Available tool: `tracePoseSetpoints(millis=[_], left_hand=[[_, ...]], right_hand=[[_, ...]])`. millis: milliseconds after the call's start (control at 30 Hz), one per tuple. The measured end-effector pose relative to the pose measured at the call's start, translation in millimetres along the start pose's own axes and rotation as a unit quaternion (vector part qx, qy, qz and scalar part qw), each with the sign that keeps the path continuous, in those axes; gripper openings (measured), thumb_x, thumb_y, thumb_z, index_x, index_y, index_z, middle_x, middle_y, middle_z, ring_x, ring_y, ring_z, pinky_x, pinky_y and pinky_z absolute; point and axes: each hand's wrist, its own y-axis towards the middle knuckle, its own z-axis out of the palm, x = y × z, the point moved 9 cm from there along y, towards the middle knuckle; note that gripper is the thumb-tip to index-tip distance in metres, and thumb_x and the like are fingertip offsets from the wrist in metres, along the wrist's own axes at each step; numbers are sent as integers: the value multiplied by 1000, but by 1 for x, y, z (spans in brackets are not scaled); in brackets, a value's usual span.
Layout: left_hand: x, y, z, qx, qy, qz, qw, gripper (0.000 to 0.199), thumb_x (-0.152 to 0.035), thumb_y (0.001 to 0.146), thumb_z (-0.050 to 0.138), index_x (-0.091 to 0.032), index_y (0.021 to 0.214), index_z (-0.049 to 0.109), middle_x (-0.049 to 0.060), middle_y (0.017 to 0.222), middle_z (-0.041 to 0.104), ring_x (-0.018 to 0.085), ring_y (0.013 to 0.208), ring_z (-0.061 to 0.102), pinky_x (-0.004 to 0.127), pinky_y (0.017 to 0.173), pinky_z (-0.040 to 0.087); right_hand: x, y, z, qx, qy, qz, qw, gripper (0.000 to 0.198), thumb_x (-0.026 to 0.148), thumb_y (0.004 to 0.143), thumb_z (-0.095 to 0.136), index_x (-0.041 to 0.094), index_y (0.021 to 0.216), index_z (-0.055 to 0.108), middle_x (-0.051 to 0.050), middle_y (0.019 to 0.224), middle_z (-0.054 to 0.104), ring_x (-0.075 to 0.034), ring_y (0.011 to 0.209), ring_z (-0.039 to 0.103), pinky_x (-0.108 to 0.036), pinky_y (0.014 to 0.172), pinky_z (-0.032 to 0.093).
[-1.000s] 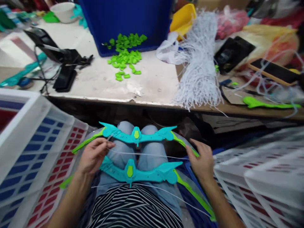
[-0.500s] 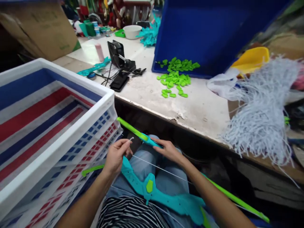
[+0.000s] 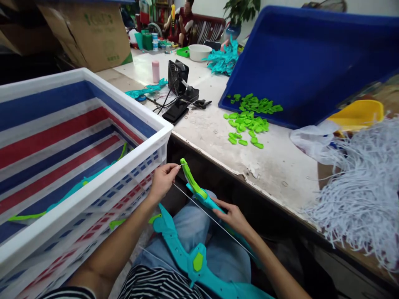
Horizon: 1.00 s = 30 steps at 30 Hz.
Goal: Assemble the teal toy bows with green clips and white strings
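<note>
My right hand (image 3: pixel 233 216) is wrapped around the teal body of a toy bow (image 3: pixel 207 201), whose green limb (image 3: pixel 193 181) points up and away. Between thumb and fingertips, my left hand (image 3: pixel 162 179) pinches the end of a white bowstring (image 3: pixel 199 207) right at the limb's tip. The string runs taut along the bow down to the lower right, passing behind my right forearm. Whether its loop sits over the tip is too small to tell. Across my lap lies a second teal bow (image 3: pixel 179 251) with a green inset, partly hidden by my left arm.
A white crate (image 3: pixel 124 101) with striped lining stands at my left, another bow (image 3: pixel 77 187) inside. On the table (image 3: pixel 215 153) are green pieces (image 3: pixel 249 120), a tilted blue bin (image 3: pixel 299 62), a fan (image 3: pixel 178 78), a phone (image 3: pixel 175 111) and a white string bundle (image 3: pixel 361 191). A person (image 3: pixel 183 25) sits beyond.
My left hand has brought the string end up to the green limb's tip. The held bow now points more upward, the limb looks bent, and the view has shifted left.
</note>
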Motion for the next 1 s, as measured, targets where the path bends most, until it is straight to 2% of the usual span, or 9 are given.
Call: tracePoseSetpoints(millis=[300, 500, 667, 867, 1000], left_hand=[[-1, 1, 5, 15, 21, 10, 1000, 23, -37, 73, 62, -15, 75, 68, -4, 51, 53, 8, 44, 44, 20, 44, 33], [-15, -4, 12, 66, 47, 30, 996, 21, -35, 73, 60, -15, 69, 65, -4, 51, 52, 9, 48, 44, 21, 48, 34], [-18, -5, 10, 79, 61, 28, 995, 18, -32, 72, 59, -16, 69, 67, -4, 49, 51, 11, 51, 46, 23, 52, 35], [-15, 3, 11, 86, 64, 24, 994, 19, -33, 73, 61, -16, 65, 61, -5, 46, 49, 9, 46, 43, 22, 48, 31], [-6, 7, 19, 126, -24, -27, 991, 31, -40, 69, 68, -17, 85, 56, -8, 44, 49, 8, 41, 43, 19, 44, 31]], right_hand=[[2, -2, 1, 4, 4, 2, 1000, 48, 34, 74, 62, 17, 120, 65, -6, 120, 65, -29, 113, 60, -42, 103, 44], [2, -4, 2, 1, 7, 10, 1000, 50, 35, 74, 62, 16, 119, 65, -6, 119, 66, -29, 112, 61, -43, 101, 45], [3, -5, 1, -6, 13, 4, 1000, 48, 36, 72, 64, 17, 117, 67, -6, 117, 67, -29, 110, 62, -42, 101, 46], [4, -5, 1, -14, -1, -1, 1000, 47, 37, 72, 64, 19, 116, 68, -6, 115, 68, -29, 106, 64, -42, 96, 49], [0, -8, 3, -17, -17, -17, 1000, 47, 38, 74, 63, 20, 117, 67, -6, 115, 68, -28, 107, 64, -41, 96, 50]])
